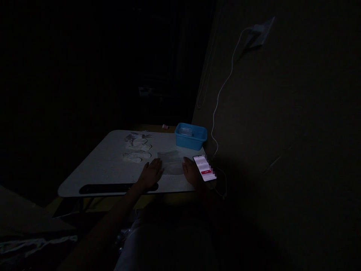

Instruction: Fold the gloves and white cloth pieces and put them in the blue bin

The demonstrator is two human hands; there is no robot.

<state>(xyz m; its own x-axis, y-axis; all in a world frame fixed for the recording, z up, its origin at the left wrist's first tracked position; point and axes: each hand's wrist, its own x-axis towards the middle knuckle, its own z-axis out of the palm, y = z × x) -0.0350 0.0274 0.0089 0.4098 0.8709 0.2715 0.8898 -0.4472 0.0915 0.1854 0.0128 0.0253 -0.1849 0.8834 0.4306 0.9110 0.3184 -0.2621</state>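
Translucent plastic sheet [172, 165] lies flat on white table [98, 163] in head view, near right, between hands. Long axis seems left to right; dimness leaves this unsure. Left hand [151, 172] at its left edge, right hand [190, 171] at its right; neither clearly nearer. Both flat, fingers extended, no pinch visible. Blue plastic basket [188, 142] far right; lit smartphone [203, 165] just right of right hand.

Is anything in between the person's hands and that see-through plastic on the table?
Nothing visible. The left hand is at the left of the see-through plastic, the right hand at its right. The phone lies outside the right hand; the blue basket stands beyond.
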